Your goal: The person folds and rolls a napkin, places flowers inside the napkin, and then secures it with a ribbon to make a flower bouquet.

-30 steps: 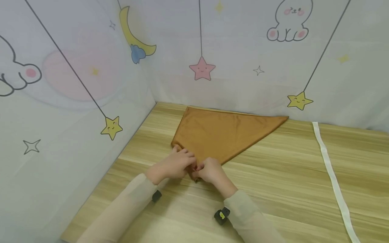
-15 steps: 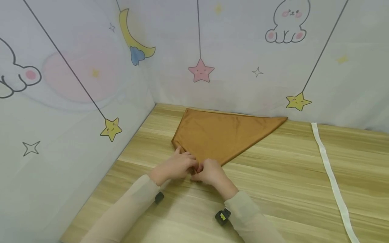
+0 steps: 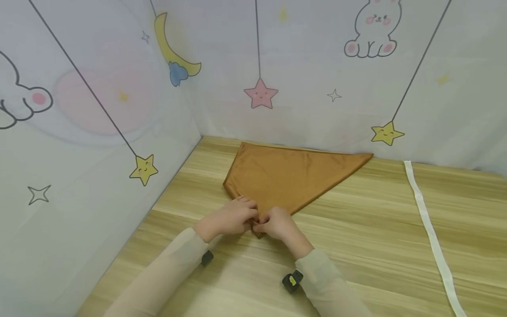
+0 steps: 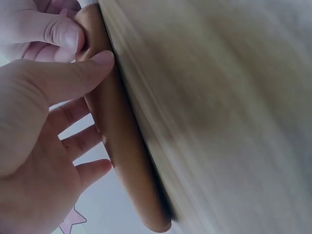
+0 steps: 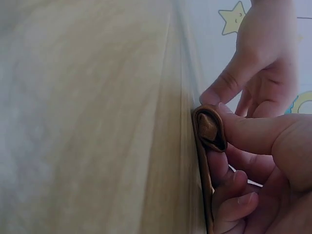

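Note:
An orange-brown cloth [image 3: 293, 176] lies on the table, folded flat into a pointed shape, its near-left edge rolled up. In the left wrist view the roll [image 4: 124, 141] is a smooth tube lying along the tabletop. My left hand [image 3: 233, 216] holds the roll with its thumb on the near side and fingers on the far side. Right beside it, my right hand [image 3: 278, 224] pinches the roll near its end between thumb and forefinger. The right wrist view shows the spiral layers of the rolled end [image 5: 208, 127], with flat cloth below it under the fingers.
A white strip [image 3: 429, 224] runs down the right part of the wood-grain table [image 3: 356, 264]. Cartoon-printed cloth walls [image 3: 309, 114] stand along the back and left edges. A small black camera [image 3: 292, 281] hangs at the right wrist, another [image 3: 207, 258] at the left.
My left fingers have drawn in from their wider spread along the roll. My right hand has shifted slightly, and the roll's end, hidden half a second ago, shows below it again.

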Motion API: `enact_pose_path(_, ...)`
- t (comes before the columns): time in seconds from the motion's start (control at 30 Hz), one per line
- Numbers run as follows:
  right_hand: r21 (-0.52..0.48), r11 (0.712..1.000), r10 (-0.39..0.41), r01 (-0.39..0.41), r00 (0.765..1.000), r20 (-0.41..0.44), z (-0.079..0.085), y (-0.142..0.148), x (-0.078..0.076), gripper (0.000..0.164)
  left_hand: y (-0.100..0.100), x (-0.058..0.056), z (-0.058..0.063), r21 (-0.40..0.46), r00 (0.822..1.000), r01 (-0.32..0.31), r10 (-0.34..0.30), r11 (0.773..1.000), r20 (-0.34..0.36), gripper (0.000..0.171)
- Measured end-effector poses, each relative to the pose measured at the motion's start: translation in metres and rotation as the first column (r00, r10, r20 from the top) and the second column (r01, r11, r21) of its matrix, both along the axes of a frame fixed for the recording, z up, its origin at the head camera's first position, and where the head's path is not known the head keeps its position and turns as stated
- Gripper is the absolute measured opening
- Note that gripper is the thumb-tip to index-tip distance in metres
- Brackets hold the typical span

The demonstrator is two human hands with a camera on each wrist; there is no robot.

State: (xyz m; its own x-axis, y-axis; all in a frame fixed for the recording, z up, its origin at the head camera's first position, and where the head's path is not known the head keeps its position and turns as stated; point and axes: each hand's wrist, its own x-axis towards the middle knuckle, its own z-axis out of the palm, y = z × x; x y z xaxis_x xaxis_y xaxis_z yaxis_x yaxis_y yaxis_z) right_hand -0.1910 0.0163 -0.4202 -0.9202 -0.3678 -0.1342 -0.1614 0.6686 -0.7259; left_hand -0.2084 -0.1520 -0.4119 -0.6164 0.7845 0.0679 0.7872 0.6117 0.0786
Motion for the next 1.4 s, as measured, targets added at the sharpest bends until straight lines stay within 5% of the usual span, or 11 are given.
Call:
enact_pose_path(0.3, 0.024, 0.997, -0.080, 0.080, 0.997, -0.023, -0.002, 0.003, -0.003, 0.025, 0.002, -0.002, -0.001, -0.004, 1.000, -0.013, 0.013, 1.000, 0.011, 0.007)
enact_pose_path(0.7, 0.069, 0.995, -0.057, 0.065, 0.992, -0.111, 0.000, -0.001, 0.002, 0.024, 0.008, -0.008, -0.005, 0.091, 0.991, -0.093, 0.083, 0.991, 0.107, 0.010)
enact_pose_path(0.97, 0.081, 0.994, -0.056, 0.066, 0.990, -0.127, 0.001, 0.001, 0.004, 0.028, 0.010, -0.008, -0.003, 0.061, 0.994, -0.074, 0.068, 0.995, 0.091, 0.008)
enact_pose_path(1.23, 0.058, 0.996, -0.056, 0.063, 0.991, -0.123, 0.003, 0.004, 0.002, 0.039, 0.007, -0.009, -0.002, 0.042, 0.995, -0.018, 0.014, 0.999, 0.098, 0.026)
enact_pose_path(1.4, 0.043, 0.997, -0.060, 0.063, 0.994, -0.087, 0.002, 0.008, -0.002, 0.022, 0.002, -0.012, -0.004, 0.053, 0.996, -0.053, 0.049, 0.997, 0.074, 0.033)
